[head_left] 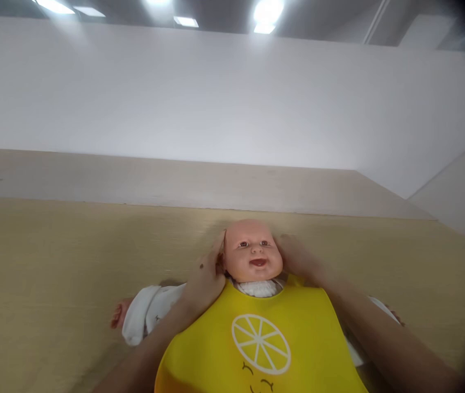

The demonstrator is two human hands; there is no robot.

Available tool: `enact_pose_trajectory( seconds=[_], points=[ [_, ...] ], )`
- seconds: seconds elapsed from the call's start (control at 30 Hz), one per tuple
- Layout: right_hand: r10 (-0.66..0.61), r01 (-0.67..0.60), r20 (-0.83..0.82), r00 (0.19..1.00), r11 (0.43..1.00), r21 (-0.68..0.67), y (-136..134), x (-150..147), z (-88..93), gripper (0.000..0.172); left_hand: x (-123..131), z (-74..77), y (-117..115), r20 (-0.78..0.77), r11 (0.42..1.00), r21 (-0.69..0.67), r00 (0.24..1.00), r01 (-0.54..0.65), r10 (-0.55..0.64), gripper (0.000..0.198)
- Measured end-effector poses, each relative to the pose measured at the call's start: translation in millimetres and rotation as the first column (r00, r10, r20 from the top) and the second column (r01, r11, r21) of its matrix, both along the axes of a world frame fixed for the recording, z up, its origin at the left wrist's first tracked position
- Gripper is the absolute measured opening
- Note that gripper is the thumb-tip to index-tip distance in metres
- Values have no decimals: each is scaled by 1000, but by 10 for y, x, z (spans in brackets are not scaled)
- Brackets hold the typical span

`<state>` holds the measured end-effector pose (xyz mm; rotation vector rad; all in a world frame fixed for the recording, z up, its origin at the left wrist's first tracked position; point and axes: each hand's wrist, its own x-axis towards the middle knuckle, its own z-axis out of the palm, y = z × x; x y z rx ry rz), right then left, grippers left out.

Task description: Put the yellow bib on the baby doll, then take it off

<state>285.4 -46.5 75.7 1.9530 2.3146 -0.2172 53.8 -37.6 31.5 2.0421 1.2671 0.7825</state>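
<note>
A baby doll [252, 256] lies on its back with its head away from me, dressed in white clothes with a frilled collar. Over its chest is a yellow bib [207, 333] printed with a white citrus slice. My left hand [210, 275] is against the left side of the doll's head and neck, beside the bib's upper edge. On the other side, my right hand [298, 255] is at the head and neck, close to the bib's neck strap [295, 280]. The fingers of both hands are mostly hidden behind the head and neck, so their grip does not show.
The doll lies on a yellowish wood-grain table [72, 245]. Beyond it runs a paler surface [175, 183], then a white wall or partition [175, 98]. The doll's sleeved arm [137, 316] stretches out to the left; its other arm is partly covered by my right forearm.
</note>
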Motion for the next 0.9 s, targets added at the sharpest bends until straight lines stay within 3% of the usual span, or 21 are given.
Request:
enact_pose_trajectory(
  seconds=[0.27, 0.43, 0.53, 0.7, 0.9],
  points=[
    [22, -29, 76, 997, 995, 93, 75, 141, -305, 16, -4, -49, 18, 9, 999, -43, 1000, -6, 6, 72],
    [5, -15, 104, 995, 995, 101, 83, 173, -351, 15, -3, -91, 33, 86, 997, -78, 996, 3, 4, 70],
    [28, -34, 62, 998, 994, 102, 65, 161, -300, 18, -15, -15, 54, 157, 992, -124, 987, -2, 22, 64],
    [18, -21, 65, 998, 999, 40, 42, 147, -172, 17, -58, 187, 124, 297, 941, -321, 932, -106, 206, 35],
    [-103, 95, 65, 993, 989, 117, 2, 267, 197, 29, -57, 178, 140, 436, 974, -212, 884, -83, 170, 29]
  ],
)
